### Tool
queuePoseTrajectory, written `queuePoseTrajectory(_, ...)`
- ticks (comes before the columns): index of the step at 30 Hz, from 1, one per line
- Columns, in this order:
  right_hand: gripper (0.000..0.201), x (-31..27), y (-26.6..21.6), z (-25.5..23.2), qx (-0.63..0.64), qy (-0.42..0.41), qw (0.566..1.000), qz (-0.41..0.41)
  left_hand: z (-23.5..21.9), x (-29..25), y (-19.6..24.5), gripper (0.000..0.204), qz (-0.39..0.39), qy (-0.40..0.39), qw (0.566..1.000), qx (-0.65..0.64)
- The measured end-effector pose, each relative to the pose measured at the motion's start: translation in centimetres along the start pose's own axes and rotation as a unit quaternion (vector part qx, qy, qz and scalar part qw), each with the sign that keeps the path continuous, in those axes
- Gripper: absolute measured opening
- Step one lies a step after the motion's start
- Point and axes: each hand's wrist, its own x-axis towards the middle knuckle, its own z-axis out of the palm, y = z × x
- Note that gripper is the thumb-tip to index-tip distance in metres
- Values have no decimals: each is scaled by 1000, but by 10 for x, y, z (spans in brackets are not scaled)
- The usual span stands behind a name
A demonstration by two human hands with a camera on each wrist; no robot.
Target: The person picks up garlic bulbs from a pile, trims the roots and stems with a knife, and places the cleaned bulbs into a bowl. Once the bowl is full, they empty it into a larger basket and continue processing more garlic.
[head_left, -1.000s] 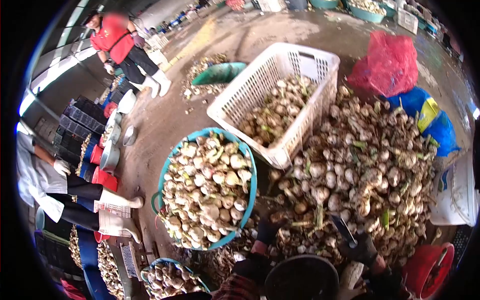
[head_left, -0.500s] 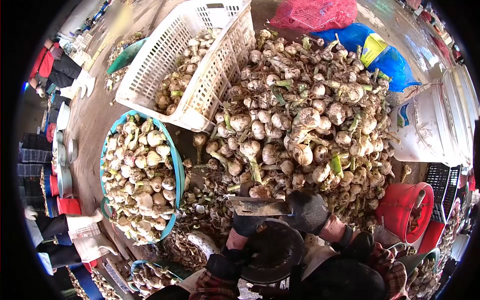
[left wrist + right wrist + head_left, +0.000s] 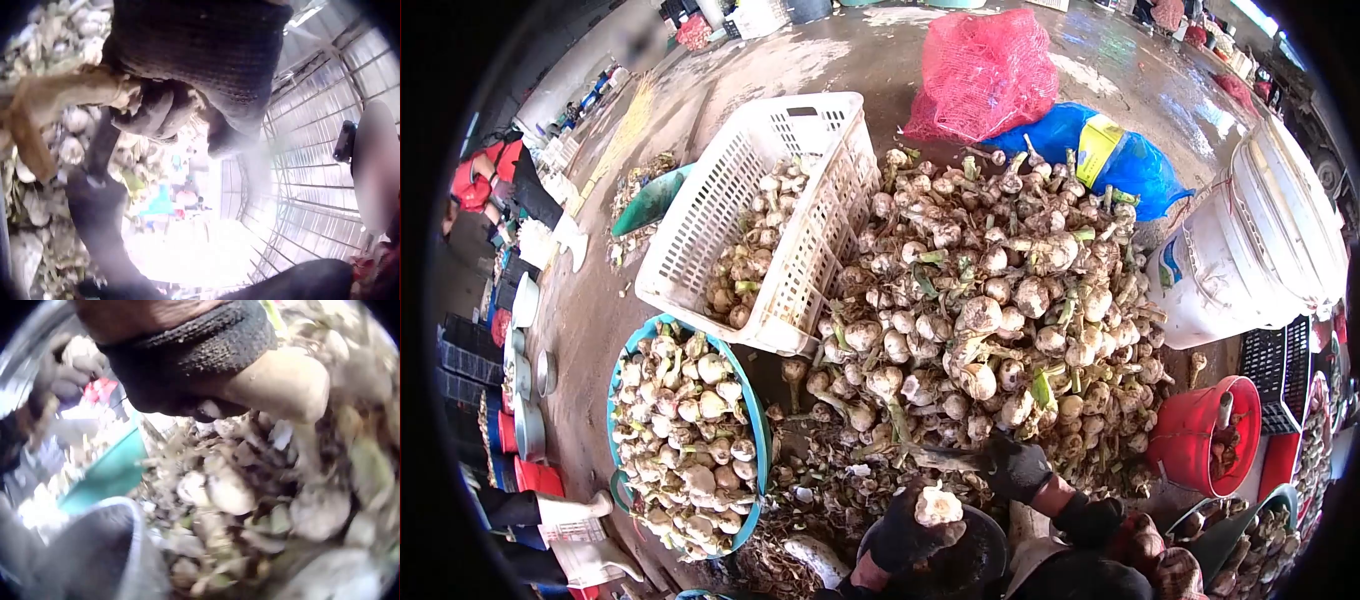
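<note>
In the head view my gloved left hand (image 3: 903,535) grips a garlic bulb (image 3: 938,506), its pale face turned up, above the rim of a dark tub (image 3: 998,548). The left wrist view shows a long brown garlic stem (image 3: 69,94) sticking out from the dark glove. My gloved right hand (image 3: 1017,468) holds a knife, its blade (image 3: 945,458) pointing left over loose peelings. The knife's pale wooden handle (image 3: 284,384) protrudes from the fist in the right wrist view. Just beyond the blade lies a big heap of garlic (image 3: 1000,310).
Left of the heap stand a round teal-rimmed basket (image 3: 762,440) full of garlic and a white crate (image 3: 820,240), partly filled. A white bucket (image 3: 1240,240) and a red bucket (image 3: 1155,435) stand right. Behind are a red net bag (image 3: 985,75) and a blue bag (image 3: 1140,175).
The view has swung right, then tilted up somewhat. Half a second ago the blade lay across by the left hand; now it is farther off, and the left hand shows the bulb lower, over the tub.
</note>
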Motion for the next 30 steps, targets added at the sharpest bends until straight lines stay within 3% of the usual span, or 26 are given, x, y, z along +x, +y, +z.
queuePoseTrajectory(1, 24, -6, 8, 12, 26, 57, 998, -32, -7, 7, 13, 57, -128, -5, 977, -168)
queuePoseTrajectory(2, 24, -10, 2, 6, 30, 49, 998, -33, -17, 13, 7, 55, -29, 66, 997, 17)
queuePoseTrajectory(4, 30, -6, -14, -15, 123, 112, 986, 23, -36, 23, 5, 50, -47, 149, 980, 127)
queuePoseTrajectory(5, 28, -1, -15, -17, 139, 78, 985, 65, -45, 20, -30, 47, -78, 209, 975, 25)
queuePoseTrajectory(6, 25, 4, -24, -22, 191, 109, 974, 51, -50, 17, -61, 45, -105, 269, 954, -77)
queuePoseTrajectory(8, 20, 8, -52, -44, 253, 96, 961, 62, -38, 31, -15, 46, -130, 352, 870, -319)
queuePoseTrajectory(10, 18, 9, -47, -21, 275, 87, 955, 71, -22, 39, -18, 49, -103, 348, 848, -385)
queuePoseTrajectory(13, 18, 15, -63, -32, 291, 98, 949, 68, 9, 50, -21, 49, -122, 383, 784, -473)
queuePoseTrajectory(14, 18, 18, -64, -34, 290, 98, 949, 74, 19, 52, -23, 46, -123, 374, 795, -462)
queuePoseTrajectory(19, 17, 12, -50, -21, 301, 114, 941, 101, 44, 38, -23, 32, -162, 299, 744, -575)
queuePoseTrajectory(22, 14, -5, -36, 3, 272, 125, 952, 57, 44, 22, -43, 24, -157, 236, 728, -624)
queuePoseTrajectory(24, 14, -12, -36, -2, 288, 61, 953, 68, 42, 9, -51, 25, -140, 219, 686, -679)
queuePoseTrajectory(28, 14, -15, -44, -10, 294, 69, 953, 33, 29, 0, -41, 28, -145, 215, 740, -621)
queuePoseTrajectory(30, 15, -10, -50, -22, 270, 65, 958, 66, 10, 3, -37, 33, -85, 102, 798, -588)
